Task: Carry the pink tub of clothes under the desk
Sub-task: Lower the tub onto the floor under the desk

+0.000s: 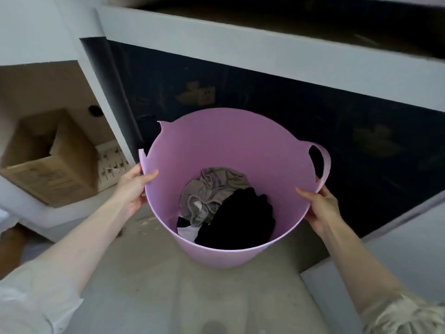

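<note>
While the desk (265, 47) spans the room with its dark hollow beneath, the carrying step looks to be near its end: the person stands right at the opening with the pink tub (240, 150) held out in front, its far rim toward the shadowed gap. I cannot tell whether its base rests on the pale floor (144, 273) or hangs just above it. By my reckoning the next move is to lower it, if it is not already down, and push it forward under the desktop edge, keeping the tall rim clear of the white board above.

One desk, one tub. To the left sits one open cardboard box (48, 165), well apart from the tub. Two hands are at work: the left hand (132, 189) pinches the near-left rim, thumb inside, where the handle seems torn away; the right hand (320, 208) clasps the near-right rim just below the one intact loop handle (325, 162). Both are clenched on the tub wall. Inside lie the clothes (226, 208): one grey bundle, one black heap, and a scrap of white, perhaps a third piece.
</note>
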